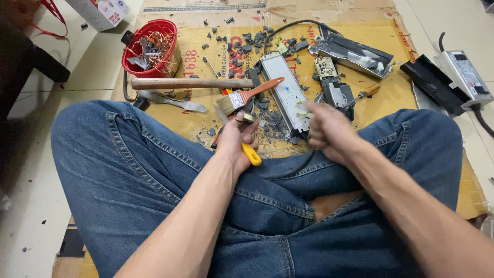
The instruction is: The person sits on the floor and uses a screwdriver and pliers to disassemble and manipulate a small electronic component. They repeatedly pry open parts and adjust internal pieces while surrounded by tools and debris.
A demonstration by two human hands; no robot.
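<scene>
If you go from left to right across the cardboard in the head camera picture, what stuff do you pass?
Red basket → paintbrush → long metal case → green circuit board → screwdriver → black housing → silver box.

Smooth wooden hammer handle (190,83), glossy red plastic basket (135,42), matt cardboard (391,98).

Yellow-handled tool (250,153) in the left hand (237,139) — over the lap

Its yellow grip juts from below the closed fingers, slanting down-right; the working end is hidden, just beside the dark debris on the cardboard — the blurred right hand's (329,131) contents cannot be told.
</scene>
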